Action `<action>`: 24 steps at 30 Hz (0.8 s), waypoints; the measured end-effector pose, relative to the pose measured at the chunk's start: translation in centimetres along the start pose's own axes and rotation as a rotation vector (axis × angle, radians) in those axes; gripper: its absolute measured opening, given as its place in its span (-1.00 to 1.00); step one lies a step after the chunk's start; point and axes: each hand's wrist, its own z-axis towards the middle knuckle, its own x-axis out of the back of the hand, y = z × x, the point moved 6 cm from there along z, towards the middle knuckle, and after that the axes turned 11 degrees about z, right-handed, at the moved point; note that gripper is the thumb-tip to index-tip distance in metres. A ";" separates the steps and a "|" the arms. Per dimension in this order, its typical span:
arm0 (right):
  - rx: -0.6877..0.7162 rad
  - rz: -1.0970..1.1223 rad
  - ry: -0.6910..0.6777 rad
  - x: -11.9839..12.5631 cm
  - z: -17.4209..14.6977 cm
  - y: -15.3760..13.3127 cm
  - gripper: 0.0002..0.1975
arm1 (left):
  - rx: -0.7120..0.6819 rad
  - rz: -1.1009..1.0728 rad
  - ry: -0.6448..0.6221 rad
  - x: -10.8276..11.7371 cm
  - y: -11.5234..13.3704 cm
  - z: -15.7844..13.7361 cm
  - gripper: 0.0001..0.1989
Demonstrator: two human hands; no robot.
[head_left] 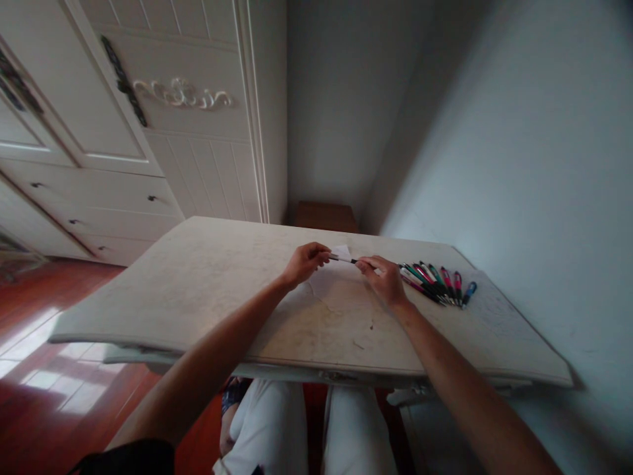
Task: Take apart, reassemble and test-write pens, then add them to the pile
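Note:
Between my two hands a slim pen (342, 258), dark at its ends and pale in the middle, is held level above the table. My left hand (307, 262) pinches its left end between thumb and fingers. At the other end my right hand (382, 276) is closed on its dark part. Behind the pen a small piece of white paper (342, 250) shows on the tabletop. Just right of my right hand lies a fanned pile of pens (431, 278) in black, green, pink and white, with a blue pen (469, 294) at its right edge.
The worn white table (237, 284) has a curved front edge over my lap. A pale wall (544, 165) runs along its right side. White cabinets (208, 158) stand at the back left, and a brown wooden box-like piece (326, 216) sits behind the table.

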 end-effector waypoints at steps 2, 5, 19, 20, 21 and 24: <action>-0.010 0.002 -0.003 0.0 0.0 0.1 -0.66 | -0.037 -0.002 0.020 0.1 0.3 0.0 -0.76; -0.023 -0.003 -0.014 -0.1 0.0 0.2 -0.65 | -0.047 -0.060 0.025 0.1 0.7 -0.1 -0.70; -0.015 0.059 -0.004 -0.2 0.1 0.4 -0.72 | 0.019 -0.081 -0.012 -0.2 0.0 0.0 -0.79; -0.020 0.066 -0.016 -0.4 0.0 0.5 -0.73 | 0.011 -0.094 -0.009 -0.1 0.1 0.0 -0.80; -0.023 0.069 -0.026 -0.5 0.0 0.6 -0.73 | 0.005 -0.113 -0.013 -0.1 0.2 -0.1 -0.79; -0.014 0.062 -0.027 -0.6 0.0 0.7 -0.76 | 0.016 -0.198 -0.068 -0.5 0.4 -0.2 -0.66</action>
